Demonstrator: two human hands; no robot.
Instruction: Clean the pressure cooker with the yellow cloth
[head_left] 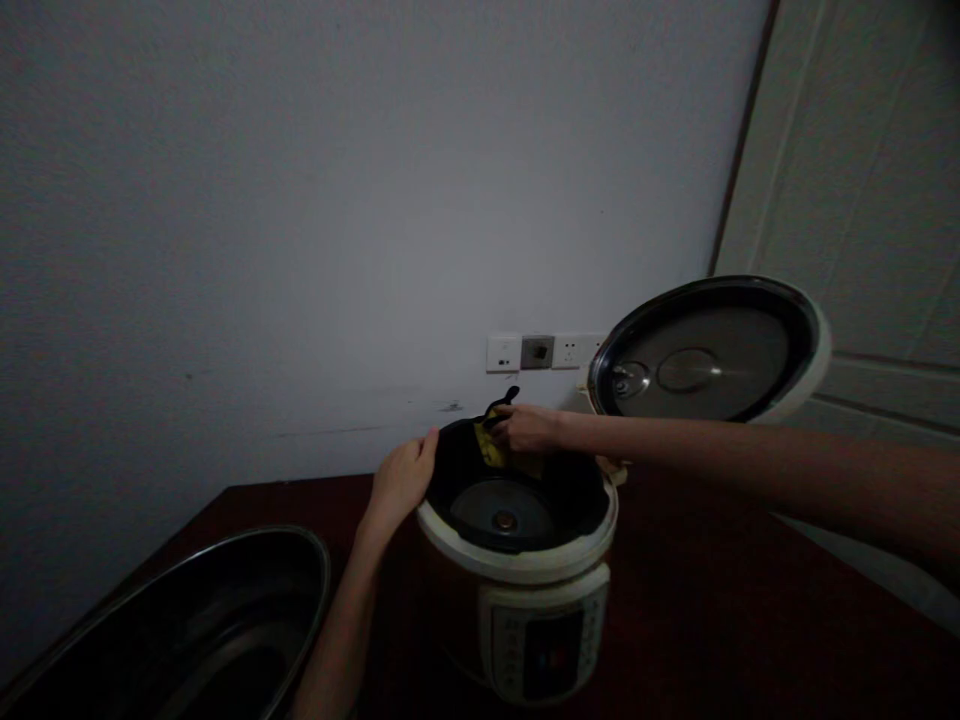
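Observation:
An electric pressure cooker (517, 570) stands on the table with its lid (720, 350) swung up to the right. Its dark inside shows a round heating plate (487, 510) at the bottom, with no inner pot over it. My left hand (405, 472) is wrapped over the cooker's left rim, thumb on the edge. At the far inner wall, my right hand (525, 428) grips a yellow cloth (491, 447) with a dark edging that sticks up above the rim. My right forearm crosses in front of the lid's lower part.
A large metal basin (322, 570) sits at the lower left of the dark red table (675, 600). Behind the cooker, wall sockets (537, 351) line the pale wall. A panelled door (862, 200) is at the right.

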